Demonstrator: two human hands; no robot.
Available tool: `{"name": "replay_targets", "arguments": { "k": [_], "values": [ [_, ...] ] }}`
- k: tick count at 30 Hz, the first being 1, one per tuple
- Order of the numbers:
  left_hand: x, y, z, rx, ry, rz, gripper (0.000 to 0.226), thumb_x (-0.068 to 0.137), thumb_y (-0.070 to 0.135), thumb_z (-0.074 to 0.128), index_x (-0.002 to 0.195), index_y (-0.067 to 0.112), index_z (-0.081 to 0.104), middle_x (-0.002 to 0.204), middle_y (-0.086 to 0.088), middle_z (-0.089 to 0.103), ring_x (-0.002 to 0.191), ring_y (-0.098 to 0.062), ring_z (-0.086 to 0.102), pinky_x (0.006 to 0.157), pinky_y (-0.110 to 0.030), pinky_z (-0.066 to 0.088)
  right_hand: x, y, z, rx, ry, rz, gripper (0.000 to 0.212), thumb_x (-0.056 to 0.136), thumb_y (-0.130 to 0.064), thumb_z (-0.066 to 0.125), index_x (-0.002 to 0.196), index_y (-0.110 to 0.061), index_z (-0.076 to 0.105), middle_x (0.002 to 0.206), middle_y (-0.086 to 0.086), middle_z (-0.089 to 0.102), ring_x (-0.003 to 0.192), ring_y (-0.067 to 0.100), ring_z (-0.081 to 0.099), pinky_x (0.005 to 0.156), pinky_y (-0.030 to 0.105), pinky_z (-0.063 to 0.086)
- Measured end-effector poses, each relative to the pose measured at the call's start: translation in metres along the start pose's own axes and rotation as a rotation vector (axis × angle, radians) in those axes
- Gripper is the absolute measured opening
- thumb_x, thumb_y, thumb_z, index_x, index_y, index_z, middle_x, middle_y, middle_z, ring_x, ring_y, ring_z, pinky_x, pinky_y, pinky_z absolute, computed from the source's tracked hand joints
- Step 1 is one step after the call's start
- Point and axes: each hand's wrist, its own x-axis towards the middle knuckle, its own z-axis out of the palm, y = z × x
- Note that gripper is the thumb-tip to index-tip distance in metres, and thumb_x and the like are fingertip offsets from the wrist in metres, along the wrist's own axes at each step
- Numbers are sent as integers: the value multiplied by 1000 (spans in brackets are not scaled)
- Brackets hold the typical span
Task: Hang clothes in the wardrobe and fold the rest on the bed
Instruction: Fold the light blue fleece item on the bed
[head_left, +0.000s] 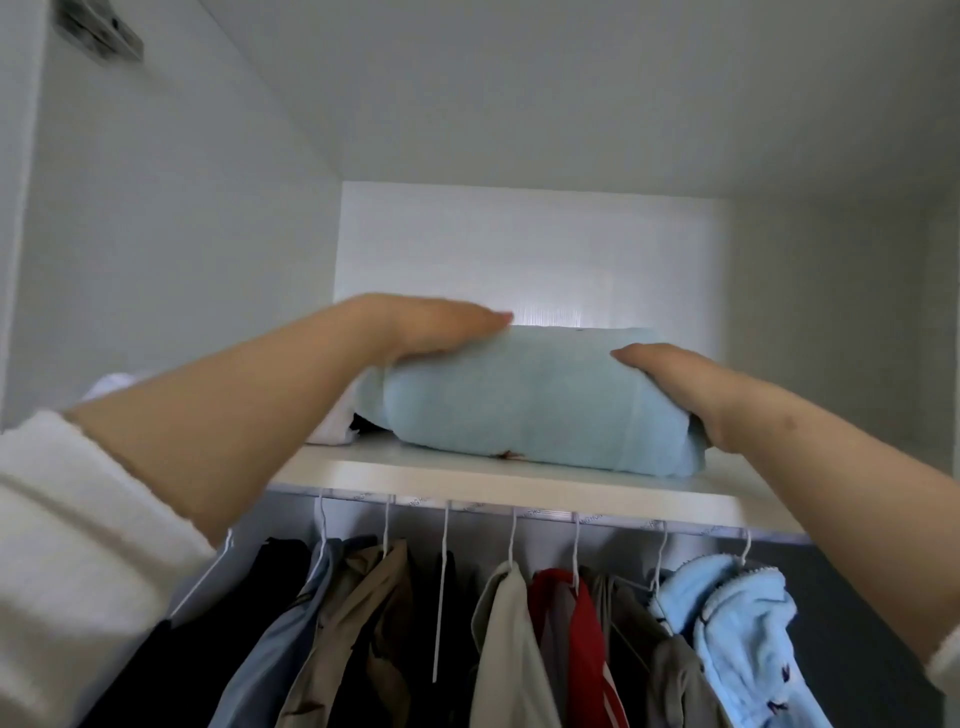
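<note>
Head view: the folded light-blue bundle (519, 405) is seen lying on the wardrobe's top shelf (493, 480), close to the front edge, and it is bracketed by both hands. The left hand (436, 327) is laid flat on the upper left corner, fingers straight. The right hand (675, 379) is pressed against the upper right end, fingers extended along the cloth, thumb hidden. Nothing is pinched, and the hands are set well apart, one at each end. To the bundle's left, a white folded item (332, 426) is partly covered by the forearm. Below the shelf, hanging garments (509, 623) are lined up on white hangers (443, 571). The bundle is judged soft, thick and fairly light, easily squashed and liable to unroll if lifted by a single layer. It would best be taken at both ends, palms inward, with support from beneath, or simply slid along the smooth board.
</note>
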Motion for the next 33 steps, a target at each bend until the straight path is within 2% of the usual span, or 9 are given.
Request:
{"name": "replay_targets", "arguments": {
  "k": [4,7,13,17,22,25,28,30,33],
  "values": [
    [7,-29,25,68,116,76,50,98,49,25,140,26,40,148,6,35,135,-14,33,109,-23,16,6,6,26,-51,77,-126,51,93,-41,48,134,-11,45,122,9,57,100,25,58,81,30,45],
    [7,-40,30,183,158,-9,49,101,42,21,143,22,34,152,4,28,139,-15,26,109,-22,15,14,13,46,-263,199,-159,55,95,-46,37,142,-18,31,144,13,37,124,32,42,96,33,32],
    [8,-15,14,326,201,-113,61,99,49,16,139,11,41,147,-11,37,134,-28,35,106,-33,26,14,2,34,-241,55,-178,48,96,-42,37,137,-16,41,141,8,42,119,28,46,97,31,35],
    [13,-6,12,319,270,-12,55,100,46,17,135,17,47,145,-5,41,132,-25,36,102,-32,28,20,-5,22,-459,183,-245,49,93,-43,37,140,-29,37,151,0,25,135,28,28,111,46,25],
    [34,-4,13,256,241,141,37,101,39,24,125,28,51,145,3,41,126,-17,37,98,-28,26,43,-19,31,-614,75,-301,51,95,-47,35,143,-29,32,154,2,20,142,25,17,116,42,12],
    [54,-1,13,326,192,167,45,100,41,27,142,29,34,153,6,26,143,-15,14,113,-34,13,61,-18,38,-522,-113,-254,52,97,-45,34,145,-25,33,153,3,28,138,23,29,116,37,18],
    [72,4,14,445,60,32,49,98,46,32,143,26,34,152,4,29,142,-19,21,111,-36,18,66,-27,31,-516,-282,-16,52,95,-50,35,134,-19,50,131,8,56,106,18,55,81,20,51],
    [84,10,12,488,-75,-125,44,95,46,36,131,24,49,141,-1,45,118,-21,49,95,-34,33,74,-40,24,-707,-262,-12,46,93,-44,38,122,-15,58,118,10,59,92,20,53,61,16,51],
    [107,15,10,568,-70,-127,32,92,45,40,113,25,55,133,-2,52,101,-19,53,86,-32,36,97,-50,29,-1128,13,-178,46,90,-50,38,129,-29,50,139,5,45,124,26,41,101,37,32]
  ]
}}
